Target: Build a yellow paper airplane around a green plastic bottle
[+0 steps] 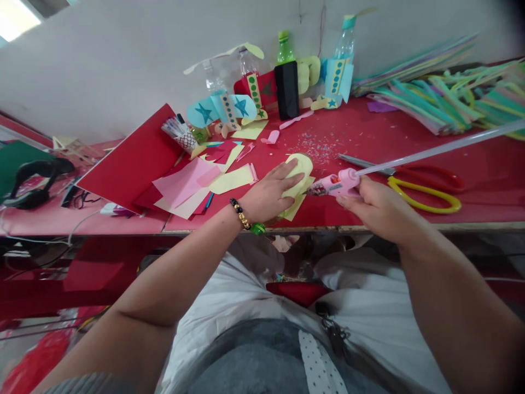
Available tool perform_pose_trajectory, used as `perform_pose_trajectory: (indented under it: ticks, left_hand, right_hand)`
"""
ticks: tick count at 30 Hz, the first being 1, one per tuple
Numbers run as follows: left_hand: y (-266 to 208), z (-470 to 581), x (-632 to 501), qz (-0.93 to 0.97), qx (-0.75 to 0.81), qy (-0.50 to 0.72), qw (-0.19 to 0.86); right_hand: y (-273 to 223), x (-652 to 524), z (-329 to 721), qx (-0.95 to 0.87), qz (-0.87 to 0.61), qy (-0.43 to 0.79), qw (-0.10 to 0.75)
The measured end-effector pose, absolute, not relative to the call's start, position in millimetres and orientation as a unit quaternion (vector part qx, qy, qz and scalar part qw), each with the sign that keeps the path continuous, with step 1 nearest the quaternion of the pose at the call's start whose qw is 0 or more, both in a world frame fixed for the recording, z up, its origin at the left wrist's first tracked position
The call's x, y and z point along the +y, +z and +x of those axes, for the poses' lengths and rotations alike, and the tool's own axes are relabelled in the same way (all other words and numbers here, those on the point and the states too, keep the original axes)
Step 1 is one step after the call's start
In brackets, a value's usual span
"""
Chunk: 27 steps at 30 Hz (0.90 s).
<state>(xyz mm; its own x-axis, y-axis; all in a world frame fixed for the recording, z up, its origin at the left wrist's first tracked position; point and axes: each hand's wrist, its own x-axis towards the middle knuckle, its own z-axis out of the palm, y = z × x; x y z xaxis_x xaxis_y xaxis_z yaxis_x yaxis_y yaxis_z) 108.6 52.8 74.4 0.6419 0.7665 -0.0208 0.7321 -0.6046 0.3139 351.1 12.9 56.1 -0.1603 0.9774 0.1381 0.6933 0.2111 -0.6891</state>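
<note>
My left hand (273, 191) lies with fingers outstretched over a pale yellow paper cutout (302, 163), pressing on it near the table's front edge. In my right hand (375, 205) is a pink hot glue gun (342, 183), its nozzle aimed left at the yellow paper. A long clear glue stick (443, 148) sticks out of its back toward the right. Behind the gun lie scissors (424, 200) with red and yellow handles. Whether the nozzle touches the paper I cannot tell.
Decorated bottle planes (221, 104) and a black phone (287, 90) stand along the wall. Paper scraps (188, 183) and a pen cup (185, 139) are at left. Colourful strips (443, 104) pile up at right. A headset (36, 183) sits far left.
</note>
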Motion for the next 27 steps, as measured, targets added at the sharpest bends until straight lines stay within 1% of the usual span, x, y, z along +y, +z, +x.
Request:
perform_pose_trajectory:
  ticks: [2, 6, 11, 15, 19, 23, 27]
  left_hand:
    - [73, 108, 53, 0.894, 0.417, 0.063, 0.15]
    - [72, 107, 54, 0.897, 0.411, 0.07, 0.147]
    - [70, 106, 55, 0.902, 0.4, 0.076, 0.143]
    - [69, 105, 55, 0.904, 0.401, 0.077, 0.13]
    - [68, 104, 55, 0.904, 0.399, 0.079, 0.132]
    - [66, 103, 58, 0.908, 0.387, 0.085, 0.135]
    - [65, 102, 59, 0.907, 0.39, 0.085, 0.137]
  right_hand:
    - [57, 11, 352, -0.722, -0.579, 0.243, 0.292]
    - [58, 8, 352, -0.747, -0.537, 0.288, 0.266]
    - [58, 6, 351, -0.736, -0.566, 0.256, 0.27]
    - [59, 3, 349, -0.766, -0.523, 0.28, 0.245]
    - [60, 1, 349, -0.754, -0.553, 0.25, 0.249]
    - [62, -1, 349, -0.774, -0.517, 0.28, 0.233]
    - [63, -3, 348, -0.768, -0.528, 0.27, 0.242]
